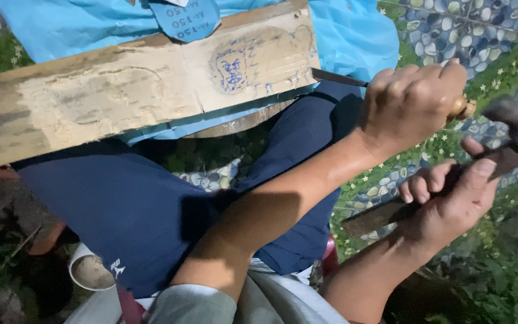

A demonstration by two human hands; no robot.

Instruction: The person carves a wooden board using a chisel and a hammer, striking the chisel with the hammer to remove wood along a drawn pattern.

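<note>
Grey sleeves (211, 303) are seen at the bottom edge, nearest the camera, with both forearms extended from them over dark blue trousers (133, 210); the left hand (412, 105) is closed into a fist around a chisel (340, 78), whose pale handle end protrudes past the knuckles and whose dark blade is pointed at the right end of a wooden plank (145, 90); whether the blade tip is touching the wood cannot be told; the right hand (451, 195) is clamped on the dark wooden handle of a mallet (511, 141), whose head is blurred near the right edge of the view, just beside the chisel handle; the plank is laid across the lap, over a blue plastic sheet (355, 36), and a face sketched in blue ink (232, 69) is carried near its right end; a white cup (91, 273) is seen low at the left, on the ground; a slip of the blade toward the thigh is judged possible, since the plank is not seen to be clamped; a mis-aimed mallet blow could land on the left knuckles; a cut driven too deep could split the wood past the drawn lines.
</note>
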